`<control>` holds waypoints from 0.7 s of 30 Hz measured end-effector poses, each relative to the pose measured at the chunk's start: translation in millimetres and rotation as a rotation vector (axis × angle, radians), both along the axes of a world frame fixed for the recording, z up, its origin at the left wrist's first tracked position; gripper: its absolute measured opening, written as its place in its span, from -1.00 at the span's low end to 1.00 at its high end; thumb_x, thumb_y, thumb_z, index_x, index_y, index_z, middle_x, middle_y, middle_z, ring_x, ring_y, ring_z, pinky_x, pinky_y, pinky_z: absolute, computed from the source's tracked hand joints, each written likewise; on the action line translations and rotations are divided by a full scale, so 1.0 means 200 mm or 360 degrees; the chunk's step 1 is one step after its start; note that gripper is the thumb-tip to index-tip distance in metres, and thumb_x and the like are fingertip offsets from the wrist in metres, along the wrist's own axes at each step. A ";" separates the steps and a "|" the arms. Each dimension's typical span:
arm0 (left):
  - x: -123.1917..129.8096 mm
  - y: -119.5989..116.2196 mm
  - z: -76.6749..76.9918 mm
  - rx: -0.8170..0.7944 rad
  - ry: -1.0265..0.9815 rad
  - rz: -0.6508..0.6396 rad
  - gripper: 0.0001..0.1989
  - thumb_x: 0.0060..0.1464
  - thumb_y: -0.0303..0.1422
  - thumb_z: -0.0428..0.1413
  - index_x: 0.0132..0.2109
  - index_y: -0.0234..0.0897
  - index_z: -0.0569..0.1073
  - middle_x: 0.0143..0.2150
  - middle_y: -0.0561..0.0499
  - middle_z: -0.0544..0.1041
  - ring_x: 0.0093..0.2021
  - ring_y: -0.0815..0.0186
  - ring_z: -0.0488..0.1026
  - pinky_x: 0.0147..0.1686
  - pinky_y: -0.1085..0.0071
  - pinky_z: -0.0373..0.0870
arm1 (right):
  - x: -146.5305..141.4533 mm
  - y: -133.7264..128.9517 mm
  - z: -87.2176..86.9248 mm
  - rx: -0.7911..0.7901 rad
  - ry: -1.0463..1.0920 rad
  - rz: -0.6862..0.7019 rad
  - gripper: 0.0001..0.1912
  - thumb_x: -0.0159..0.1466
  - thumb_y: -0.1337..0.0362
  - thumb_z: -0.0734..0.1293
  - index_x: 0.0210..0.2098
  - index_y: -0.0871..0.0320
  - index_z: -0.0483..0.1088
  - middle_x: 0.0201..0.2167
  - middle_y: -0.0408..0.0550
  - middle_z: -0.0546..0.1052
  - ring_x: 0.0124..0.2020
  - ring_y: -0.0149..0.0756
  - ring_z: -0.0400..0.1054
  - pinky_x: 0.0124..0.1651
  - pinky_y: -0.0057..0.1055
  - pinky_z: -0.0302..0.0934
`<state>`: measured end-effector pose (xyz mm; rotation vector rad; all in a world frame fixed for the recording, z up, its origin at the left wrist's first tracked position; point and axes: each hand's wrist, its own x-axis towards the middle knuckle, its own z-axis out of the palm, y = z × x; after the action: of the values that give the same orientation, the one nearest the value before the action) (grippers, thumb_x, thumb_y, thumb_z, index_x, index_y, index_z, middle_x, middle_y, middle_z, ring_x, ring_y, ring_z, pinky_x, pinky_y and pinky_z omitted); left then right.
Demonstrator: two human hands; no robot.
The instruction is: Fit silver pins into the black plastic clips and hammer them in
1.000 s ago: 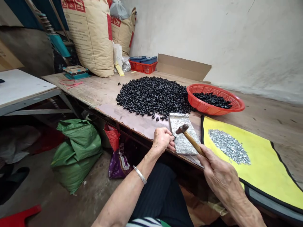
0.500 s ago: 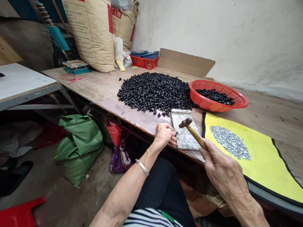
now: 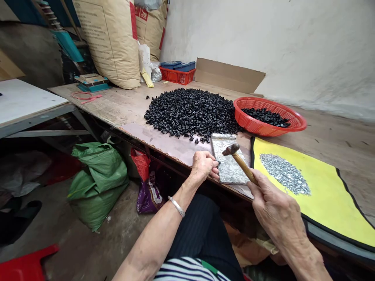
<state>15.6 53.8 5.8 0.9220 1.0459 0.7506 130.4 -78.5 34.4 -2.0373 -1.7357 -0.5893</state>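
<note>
My left hand (image 3: 204, 165) pinches a small black part (image 3: 218, 162) at the left edge of a grey metal slab (image 3: 231, 166). Most of that part is hidden by my fingers. In my right hand (image 3: 274, 205) is a hammer (image 3: 241, 163), gripped by its wooden handle, its head raised above the slab. Behind the slab spreads a large heap of small black parts (image 3: 191, 111). To the right, small silvery metal pieces (image 3: 284, 173) lie on a yellow mat (image 3: 325, 195) with black edging.
A red plastic basket (image 3: 263, 130) holding more black parts stands behind the mat. Farther back are a paper sack (image 3: 108, 43), a red crate (image 3: 178, 77) and a cardboard sheet (image 3: 228, 76). A green sack (image 3: 96, 183) sits on the floor at left.
The hammer head has shifted very slightly within the view. Both hands keep their grips; the whole scene has moved a little with the camera.
</note>
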 end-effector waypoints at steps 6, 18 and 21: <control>0.00 0.00 0.01 0.0004 0.0001 0.0003 -0.82 -0.11 -0.65 0.02 -0.53 -0.33 0.26 -0.83 0.10 0.30 -0.82 0.34 0.30 -0.77 0.43 0.36 | 0.00 0.00 0.00 -0.0017 -0.0110 -0.0027 -0.67 0.24 0.31 0.24 0.00 0.15 0.40 -0.35 -0.07 0.59 -0.59 -0.35 0.39 -0.58 -0.46 0.13; 0.00 -0.01 0.02 -0.0005 0.0006 0.0039 -0.81 -0.10 -0.66 0.02 -0.55 -0.33 0.25 -0.83 0.11 0.28 -0.82 0.34 0.29 -0.75 0.41 0.37 | -0.01 0.01 0.00 -0.0038 -0.0277 -0.0029 -0.65 0.22 0.34 0.27 0.01 0.16 0.40 -0.47 -0.10 0.57 -0.67 -0.34 0.36 -0.64 -0.44 0.11; 0.00 -0.01 0.03 -0.0007 0.0013 0.0026 -0.81 -0.10 -0.65 0.02 -0.54 -0.33 0.26 -0.82 0.10 0.30 -0.82 0.34 0.30 -0.75 0.41 0.36 | -0.02 0.00 0.07 0.0104 -0.0160 0.0034 -0.64 0.25 0.34 0.23 0.04 0.16 0.37 -0.26 -0.04 0.58 -0.50 -0.29 0.45 -0.53 -0.44 0.21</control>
<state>14.9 51.6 10.8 0.9144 1.0627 0.7586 126.9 -78.2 49.4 -1.9726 -1.7682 -0.7433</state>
